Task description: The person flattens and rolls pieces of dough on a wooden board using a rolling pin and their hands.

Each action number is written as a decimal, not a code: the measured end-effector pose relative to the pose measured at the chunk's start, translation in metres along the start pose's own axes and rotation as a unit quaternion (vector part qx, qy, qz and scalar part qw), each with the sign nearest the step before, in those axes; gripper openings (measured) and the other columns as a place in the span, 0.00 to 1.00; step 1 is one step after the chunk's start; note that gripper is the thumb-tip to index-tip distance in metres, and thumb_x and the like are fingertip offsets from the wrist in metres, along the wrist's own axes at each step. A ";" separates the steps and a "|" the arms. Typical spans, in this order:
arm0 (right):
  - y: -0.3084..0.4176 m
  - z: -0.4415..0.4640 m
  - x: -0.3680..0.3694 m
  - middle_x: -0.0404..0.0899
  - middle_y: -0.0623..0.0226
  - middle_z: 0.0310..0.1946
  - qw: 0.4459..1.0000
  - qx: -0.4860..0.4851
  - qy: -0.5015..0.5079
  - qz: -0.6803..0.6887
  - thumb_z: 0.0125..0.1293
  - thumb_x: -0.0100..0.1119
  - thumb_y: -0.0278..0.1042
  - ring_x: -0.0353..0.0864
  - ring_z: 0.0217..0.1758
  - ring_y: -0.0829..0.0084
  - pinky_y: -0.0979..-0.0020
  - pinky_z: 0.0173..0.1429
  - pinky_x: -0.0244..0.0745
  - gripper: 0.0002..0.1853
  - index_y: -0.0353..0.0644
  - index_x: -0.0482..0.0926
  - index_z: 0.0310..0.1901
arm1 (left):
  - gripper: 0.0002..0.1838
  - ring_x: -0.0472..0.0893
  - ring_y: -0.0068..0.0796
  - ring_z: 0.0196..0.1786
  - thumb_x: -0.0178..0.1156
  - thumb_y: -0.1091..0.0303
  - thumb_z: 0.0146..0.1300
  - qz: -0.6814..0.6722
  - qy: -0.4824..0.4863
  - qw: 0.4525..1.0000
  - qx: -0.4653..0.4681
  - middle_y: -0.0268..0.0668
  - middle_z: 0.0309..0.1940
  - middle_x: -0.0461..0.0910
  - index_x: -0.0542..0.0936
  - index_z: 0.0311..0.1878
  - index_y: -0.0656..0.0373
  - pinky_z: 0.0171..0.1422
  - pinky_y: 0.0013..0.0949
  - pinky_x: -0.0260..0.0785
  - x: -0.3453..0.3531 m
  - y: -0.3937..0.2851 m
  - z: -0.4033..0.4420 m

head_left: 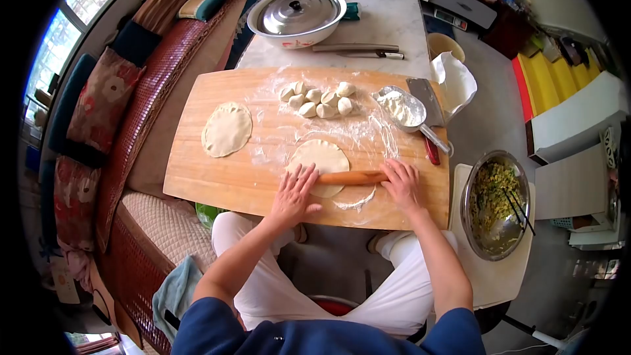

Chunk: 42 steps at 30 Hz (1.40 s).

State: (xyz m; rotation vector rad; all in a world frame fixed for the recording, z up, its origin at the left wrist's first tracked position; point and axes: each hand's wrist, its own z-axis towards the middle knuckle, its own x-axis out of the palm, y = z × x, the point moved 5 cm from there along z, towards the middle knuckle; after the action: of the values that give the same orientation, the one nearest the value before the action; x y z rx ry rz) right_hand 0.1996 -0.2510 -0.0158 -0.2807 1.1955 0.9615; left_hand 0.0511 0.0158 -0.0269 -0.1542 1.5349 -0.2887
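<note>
A wooden rolling pin [355,178] lies across the lower part of a flat dough round [320,152] on the floured board. My left hand [292,196] holds the pin's left end from above, fingers reaching forward over it and thumb out to the side. At the other end, my right hand [402,184] grips the pin with its fingers curved over. Both palms hide the pin's ends. Farther left on the board is a second dough round [227,129]. Several small dough pieces [325,110] sit in a cluster beyond the pin.
The wooden board [190,174] carries a metal scoop of flour [402,109] and a dough scraper [427,102]. Behind it are a lidded basin [296,16] and a knife [358,47]. A steel bowl of chopped filling [493,204] with chopsticks stands at right. A flour bag [455,82] is beside the board.
</note>
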 end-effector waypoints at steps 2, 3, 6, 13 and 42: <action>0.005 0.018 -0.002 0.78 0.70 0.55 1.000 0.026 0.003 -0.004 0.54 0.75 0.37 0.76 0.57 0.62 0.55 0.60 0.67 0.30 0.54 0.78 0.62 | 0.51 0.50 0.51 0.83 0.61 0.38 0.61 0.009 -0.023 1.000 -0.015 0.39 0.82 0.51 0.54 0.81 0.56 0.83 0.59 0.43 -0.005 0.009 0.023; 0.000 0.028 0.004 0.78 0.70 0.54 0.999 0.040 0.018 0.010 0.55 0.74 0.37 0.76 0.56 0.62 0.55 0.60 0.68 0.30 0.54 0.78 0.62 | 0.50 0.49 0.51 0.83 0.60 0.39 0.63 0.011 -0.028 0.999 -0.046 0.39 0.82 0.51 0.54 0.80 0.56 0.83 0.59 0.43 -0.008 0.017 0.041; -0.016 0.045 0.015 0.82 0.65 0.50 0.992 0.088 0.079 0.037 0.61 0.70 0.42 0.80 0.53 0.59 0.57 0.56 0.72 0.24 0.51 0.80 0.60 | 0.45 0.48 0.50 0.83 0.58 0.43 0.69 -0.006 -0.072 0.987 -0.142 0.39 0.82 0.50 0.55 0.80 0.56 0.84 0.56 0.43 -0.013 0.034 0.086; -0.048 -0.008 0.015 0.85 0.57 0.48 0.946 0.254 -0.077 0.185 0.69 0.64 0.44 0.84 0.49 0.51 0.61 0.49 0.79 0.19 0.41 0.83 0.54 | 0.44 0.48 0.45 0.84 0.54 0.39 0.69 0.030 -0.018 0.992 -0.121 0.39 0.83 0.50 0.57 0.80 0.53 0.85 0.50 0.41 0.027 0.001 0.093; 0.021 0.049 0.026 0.75 0.72 0.66 0.999 -0.013 0.039 0.015 0.58 0.72 0.46 0.65 0.73 0.55 0.47 0.78 0.54 0.21 0.61 0.85 0.54 | 0.50 0.51 0.53 0.82 0.65 0.44 0.62 -0.031 -0.056 0.994 -0.091 0.44 0.81 0.53 0.57 0.80 0.59 0.83 0.56 0.44 -0.003 0.025 -0.005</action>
State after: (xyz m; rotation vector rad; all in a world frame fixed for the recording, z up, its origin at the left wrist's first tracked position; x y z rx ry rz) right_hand 0.2172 -0.1946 -0.0139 -0.3242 1.2631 1.0012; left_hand 0.0483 0.0410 -0.0312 -0.3558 1.4449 -0.1850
